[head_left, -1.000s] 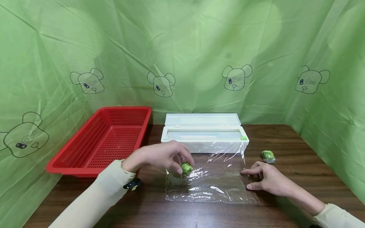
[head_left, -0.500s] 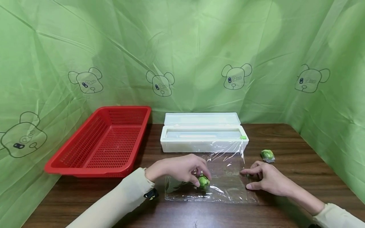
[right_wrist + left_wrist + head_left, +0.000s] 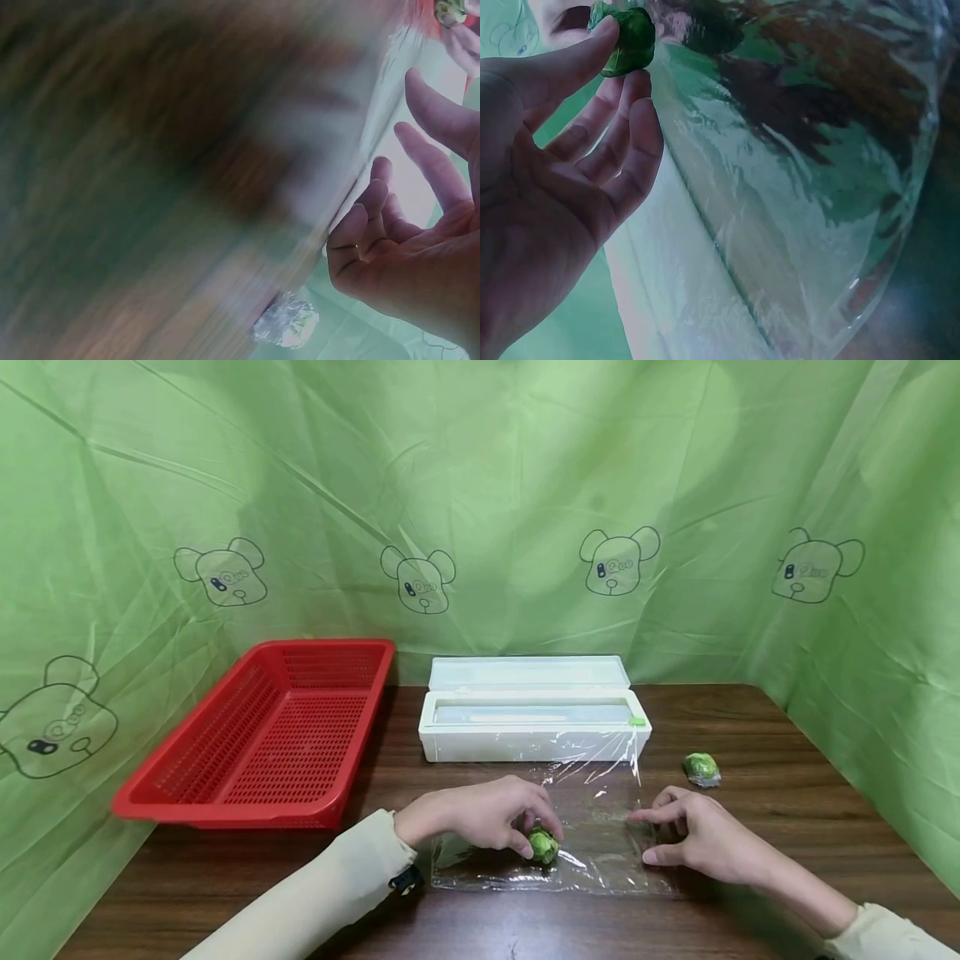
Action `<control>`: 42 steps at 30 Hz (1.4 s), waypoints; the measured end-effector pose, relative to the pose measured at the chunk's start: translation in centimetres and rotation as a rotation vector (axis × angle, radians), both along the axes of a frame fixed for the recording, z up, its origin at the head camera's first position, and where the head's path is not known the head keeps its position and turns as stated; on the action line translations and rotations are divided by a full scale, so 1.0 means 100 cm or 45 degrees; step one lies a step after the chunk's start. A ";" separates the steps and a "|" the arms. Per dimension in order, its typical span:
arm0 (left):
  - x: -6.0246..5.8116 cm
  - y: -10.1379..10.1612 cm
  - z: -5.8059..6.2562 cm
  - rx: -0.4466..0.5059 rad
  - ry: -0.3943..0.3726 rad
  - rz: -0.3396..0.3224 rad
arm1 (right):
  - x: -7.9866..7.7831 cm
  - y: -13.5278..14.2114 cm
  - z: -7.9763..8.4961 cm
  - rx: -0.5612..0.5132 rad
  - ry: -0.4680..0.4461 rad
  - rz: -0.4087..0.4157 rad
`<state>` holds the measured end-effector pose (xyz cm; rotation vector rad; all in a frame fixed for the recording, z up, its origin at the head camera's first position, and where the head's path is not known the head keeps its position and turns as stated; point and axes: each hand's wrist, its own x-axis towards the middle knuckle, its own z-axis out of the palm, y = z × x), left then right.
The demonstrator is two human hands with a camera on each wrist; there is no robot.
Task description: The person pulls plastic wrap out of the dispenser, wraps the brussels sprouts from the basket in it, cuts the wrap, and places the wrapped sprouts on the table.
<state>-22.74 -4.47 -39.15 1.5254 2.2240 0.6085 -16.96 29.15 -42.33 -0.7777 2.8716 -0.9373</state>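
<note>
In the head view my left hand [image 3: 498, 817] pinches a small green Brussels sprout [image 3: 543, 845] between thumb and fingers, low over the clear plastic wrap [image 3: 600, 868]. The left wrist view shows the thumb and fingertips on the leafy sprout [image 3: 634, 41], with the shiny wrap [image 3: 802, 195] spread beside it. My right hand [image 3: 701, 835] stays at the right edge of the wrap, thumb and index finger apart; the right wrist view shows nothing gripped by these fingers [image 3: 435, 161]. From the white wrap dispenser [image 3: 536, 745], lid raised, the film runs toward me.
A red perforated basket [image 3: 300, 752] stands on the left of the wooden table [image 3: 780, 760]. Behind my right hand lies another sprout [image 3: 702, 768] wrapped in film. Green curtain [image 3: 510, 485] encloses the back and sides.
My left hand has carried the sprout rightward and toward me, from the left part of the wrap to its middle, slowing lately. The right hand has hardly moved.
</note>
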 end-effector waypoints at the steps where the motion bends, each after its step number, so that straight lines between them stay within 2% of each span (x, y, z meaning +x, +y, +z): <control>1: 0.000 0.000 -0.001 -0.001 -0.005 0.003 | 0.001 -0.001 0.001 -0.005 0.002 0.005; 7: 0.001 0.000 -0.005 -0.005 -0.024 0.007 | 0.009 -0.008 0.004 -0.054 0.009 0.069; 13: 0.000 -0.001 -0.008 -0.017 -0.034 0.015 | 0.015 -0.018 0.005 -0.120 0.024 0.180; 17: -0.001 -0.001 -0.009 -0.014 -0.040 0.012 | 0.019 -0.022 0.006 -0.152 -0.021 0.238; 21: -0.001 -0.002 -0.009 -0.019 -0.037 0.017 | 0.023 -0.025 0.006 -0.139 -0.073 0.260; 30: -0.003 -0.003 -0.010 -0.015 -0.062 0.025 | 0.026 -0.029 0.004 -0.102 -0.077 0.263; 34: -0.004 -0.006 -0.011 -0.010 -0.044 0.041 | 0.027 -0.029 0.001 -0.116 -0.070 0.277; 38: 0.002 -0.019 -0.008 0.001 -0.004 0.119 | 0.027 -0.029 -0.001 -0.120 -0.050 0.285; 42: 0.016 -0.039 -0.005 -0.009 0.009 0.184 | 0.027 -0.029 -0.002 -0.119 -0.034 0.287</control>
